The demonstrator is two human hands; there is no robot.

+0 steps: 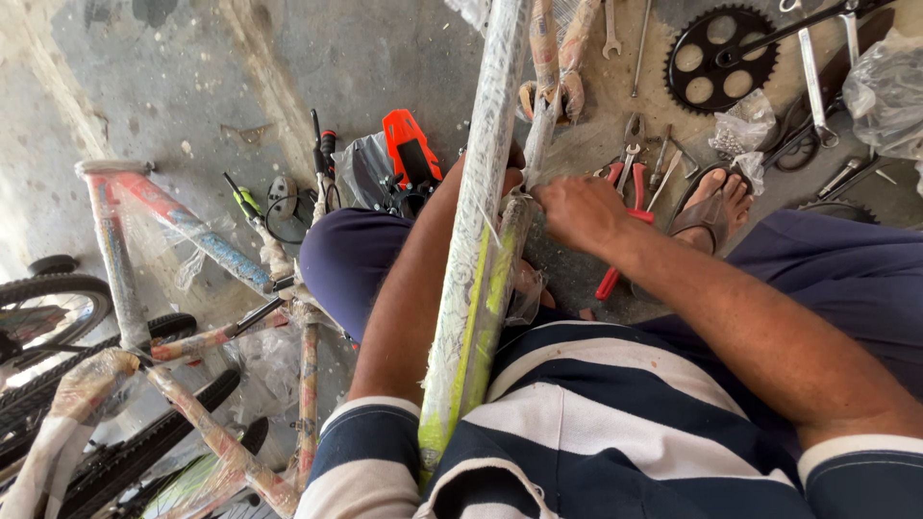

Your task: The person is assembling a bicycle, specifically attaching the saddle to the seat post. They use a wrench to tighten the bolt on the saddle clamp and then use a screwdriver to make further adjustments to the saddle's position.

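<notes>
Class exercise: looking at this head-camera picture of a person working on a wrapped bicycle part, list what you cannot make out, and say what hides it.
1. Left hand: head view, mostly hidden behind the wrapped frame part; its grip cannot be told.
2. Right hand fingertips: hidden against the wrapping.
3. Red-handled pliers: partly covered by the right hand.
4. Wrapped bicycle frame: cut off by the left and bottom edges.
5. Chainring: crossed by a wrench.

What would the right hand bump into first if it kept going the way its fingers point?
The right hand points left, and its fingers already touch the wrapped bicycle part held upright on the lap. Pushing on, it would press into that wrapping first; the left hand sits mostly hidden behind it.
</notes>
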